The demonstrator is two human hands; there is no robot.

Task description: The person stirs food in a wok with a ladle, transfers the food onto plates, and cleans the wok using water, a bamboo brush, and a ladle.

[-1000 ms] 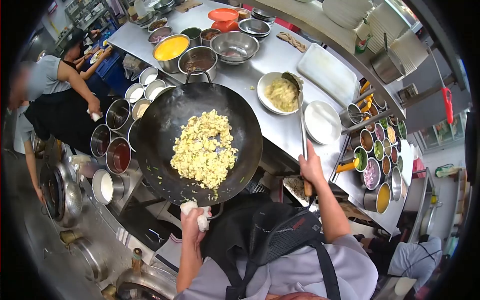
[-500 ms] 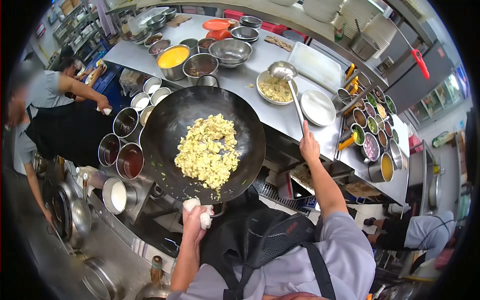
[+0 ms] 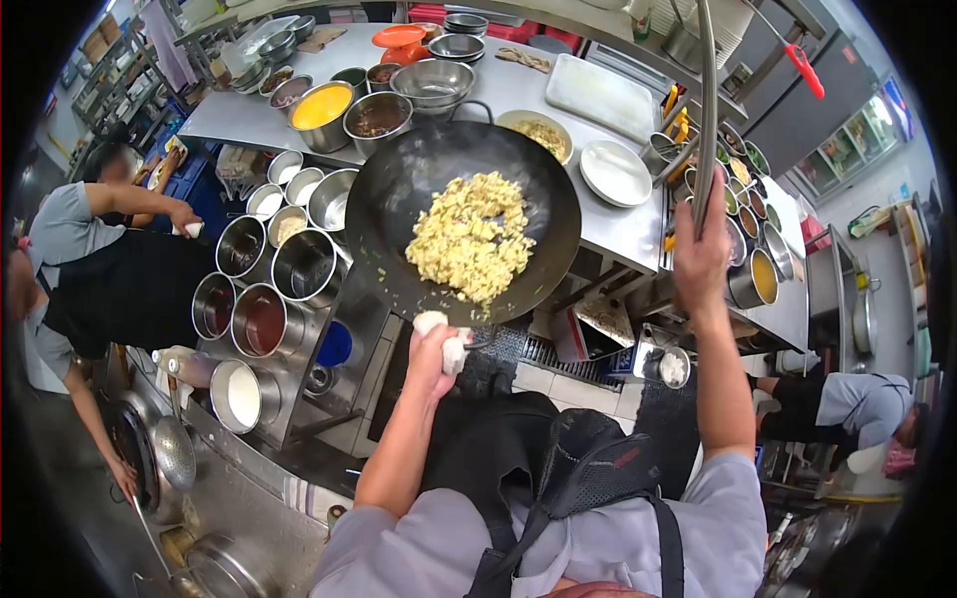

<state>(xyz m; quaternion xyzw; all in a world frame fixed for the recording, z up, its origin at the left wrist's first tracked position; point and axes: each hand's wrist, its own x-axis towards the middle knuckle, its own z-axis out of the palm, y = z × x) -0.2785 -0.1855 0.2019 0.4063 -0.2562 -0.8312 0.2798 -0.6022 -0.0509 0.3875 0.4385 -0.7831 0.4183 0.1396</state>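
- The left hand (image 3: 429, 361), in the head view, is closing around a white cloth (image 3: 455, 356) at the wok's near handle, the padding probably keeping heat off the fingers.
- The wok (image 3: 384, 214) is tilting slightly toward the person and sitting in front of the counter (image 3: 592, 212), perhaps to keep its contents gathered.
- Chopped yellow food (image 3: 474, 239) is lying heaped in the wok's middle.
- The right hand (image 3: 704, 249) is gripping a long metal handle (image 3: 709, 110) upright, apparently holding it clear of the wok; its far end is going out of view.
- A bowl (image 3: 506, 120) with similar food is standing beyond the wok's right far rim, stacked white plates (image 3: 616, 174) waiting just right of it, seemingly within easy reach.
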